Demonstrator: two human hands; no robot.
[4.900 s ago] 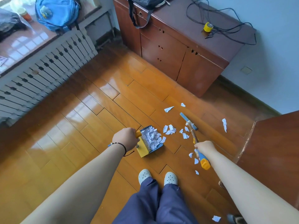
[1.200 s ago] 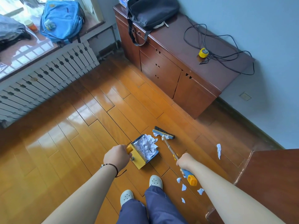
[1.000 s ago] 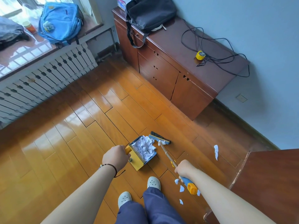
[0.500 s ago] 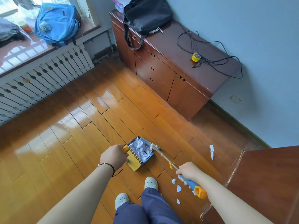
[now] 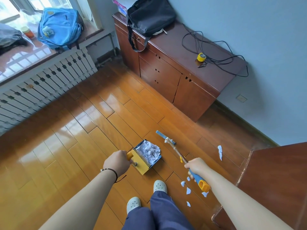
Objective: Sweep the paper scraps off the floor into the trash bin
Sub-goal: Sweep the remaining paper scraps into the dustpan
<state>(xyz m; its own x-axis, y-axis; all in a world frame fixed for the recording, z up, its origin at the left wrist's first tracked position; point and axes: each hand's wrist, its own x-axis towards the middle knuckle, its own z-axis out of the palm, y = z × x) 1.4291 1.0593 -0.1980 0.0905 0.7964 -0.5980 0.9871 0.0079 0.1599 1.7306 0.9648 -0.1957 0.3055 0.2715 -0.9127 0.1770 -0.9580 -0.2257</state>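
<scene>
A blue and yellow dustpan [image 5: 141, 161] sits on the wooden floor, filled with white paper scraps [image 5: 150, 151]. My left hand [image 5: 117, 162] grips its yellow handle. My right hand [image 5: 196, 166] grips the broom handle [image 5: 200, 180], blue with a yellow end. The broom head [image 5: 165, 137] lies to the right of the pan, a little beyond it and apart from it. Several loose scraps [image 5: 186, 190] lie under my right hand. A longer scrap [image 5: 219, 151] lies further right. No trash bin is in view.
A brown cabinet [image 5: 174, 77] stands against the far wall with a black bag [image 5: 149, 15], a cable and a yellow tape measure [image 5: 200, 56]. A radiator cover [image 5: 41, 85] runs along the left. Wooden furniture [image 5: 272, 183] stands at the right. My feet [image 5: 147, 195] stand behind the dustpan.
The last scraps in front of the pan went into it. The broom head then swung from the pan's mouth out to the right. The dustpan stayed put.
</scene>
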